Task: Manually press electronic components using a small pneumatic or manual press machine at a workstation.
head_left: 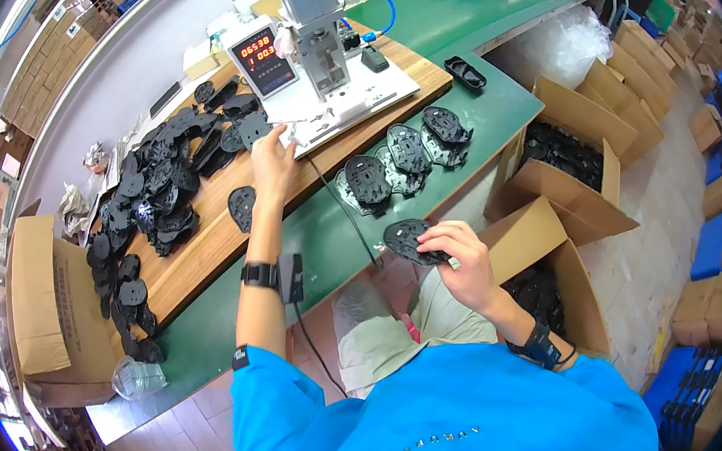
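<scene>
Right hand (465,260), fingers closed on one black shell (403,238), just right of frame centre; left hand (272,160), upper left of centre, beside white press base (386,86), finger grip indeterminable; black parts (160,179) heaped at left.

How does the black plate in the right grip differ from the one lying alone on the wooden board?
The held plate is pinched in the right grip, while the lone plate lies on the wooden board, untouched. The right grip partly covers the held plate; the lone plate's upper face is uncovered. In the picture, the held plate runs roughly sideways, the lone plate more up and down. Both are black and rounded.
</scene>
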`<state>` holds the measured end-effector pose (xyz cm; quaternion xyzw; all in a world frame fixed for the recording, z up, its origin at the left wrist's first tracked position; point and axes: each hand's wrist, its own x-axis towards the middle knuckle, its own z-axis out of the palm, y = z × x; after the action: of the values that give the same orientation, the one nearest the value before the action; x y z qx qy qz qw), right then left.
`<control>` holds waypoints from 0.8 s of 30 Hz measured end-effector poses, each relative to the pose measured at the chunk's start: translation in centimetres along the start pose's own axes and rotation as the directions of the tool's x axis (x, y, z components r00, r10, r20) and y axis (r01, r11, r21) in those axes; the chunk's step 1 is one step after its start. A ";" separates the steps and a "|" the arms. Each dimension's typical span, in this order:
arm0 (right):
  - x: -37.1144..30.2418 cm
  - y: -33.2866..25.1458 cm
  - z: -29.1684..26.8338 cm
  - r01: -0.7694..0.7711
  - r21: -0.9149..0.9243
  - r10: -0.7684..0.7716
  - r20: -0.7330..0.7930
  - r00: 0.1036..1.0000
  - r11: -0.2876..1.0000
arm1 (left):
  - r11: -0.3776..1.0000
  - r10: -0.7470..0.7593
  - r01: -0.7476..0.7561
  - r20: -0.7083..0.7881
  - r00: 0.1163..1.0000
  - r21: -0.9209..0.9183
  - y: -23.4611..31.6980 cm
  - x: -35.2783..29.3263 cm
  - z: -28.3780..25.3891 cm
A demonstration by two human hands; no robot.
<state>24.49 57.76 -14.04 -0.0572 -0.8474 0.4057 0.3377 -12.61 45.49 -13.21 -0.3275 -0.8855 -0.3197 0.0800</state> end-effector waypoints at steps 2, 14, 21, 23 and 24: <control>-0.9 0.5 -1.1 -0.065 -0.024 0.064 -0.014 0.998 0.998 | 0.985 0.047 -0.071 -0.150 0.988 -0.159 -0.3 -2.6 0.2; 7.0 8.9 -3.4 -0.024 -0.349 -0.062 -0.235 0.970 0.937 | 0.988 0.004 -0.015 0.071 0.997 0.156 -3.5 -18.4 -6.8; 11.3 12.1 -2.4 0.085 -0.530 -0.143 -0.070 0.987 0.844 | 0.997 0.076 -0.074 -0.159 0.984 0.017 -2.8 -19.1 -7.3; 10.5 9.1 0.1 0.153 -0.437 -0.185 -0.030 0.982 0.886 | 0.985 0.171 -0.166 -0.208 0.963 0.042 -1.2 -18.9 -6.9; 10.2 6.5 1.4 0.210 -0.300 -0.194 0.086 0.977 0.930 | 0.974 0.224 -0.214 -0.212 0.951 0.070 -0.5 -18.9 -6.4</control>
<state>14.65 65.01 -14.02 -0.0105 -0.9104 0.2335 0.3414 1.25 31.18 -15.08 -0.3846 -0.8367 -0.3225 0.2193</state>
